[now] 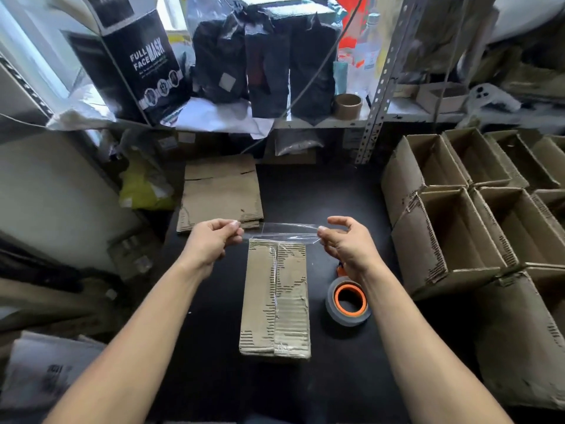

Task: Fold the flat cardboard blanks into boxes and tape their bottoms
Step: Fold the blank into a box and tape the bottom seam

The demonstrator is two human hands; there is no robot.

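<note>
Both hands pinch a clear, shiny strip of tape (pixel 287 232): left hand (pixel 211 240) one end, right hand (pixel 351 246) the other, stretched over the far end of the box (pixel 275 298) (rough brown cardboard, middle seam already taped). Many boxes (pixel 458 209) look done; flat blanks (pixel 221 194) wait behind

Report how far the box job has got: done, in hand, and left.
Done: open boxes stand at the right, and the box on the table already has tape along its bottom seam. In hand: the left hand and right hand stretch a clear tape strip over its far edge. Left: press that strip down; flat blanks wait behind.
</note>
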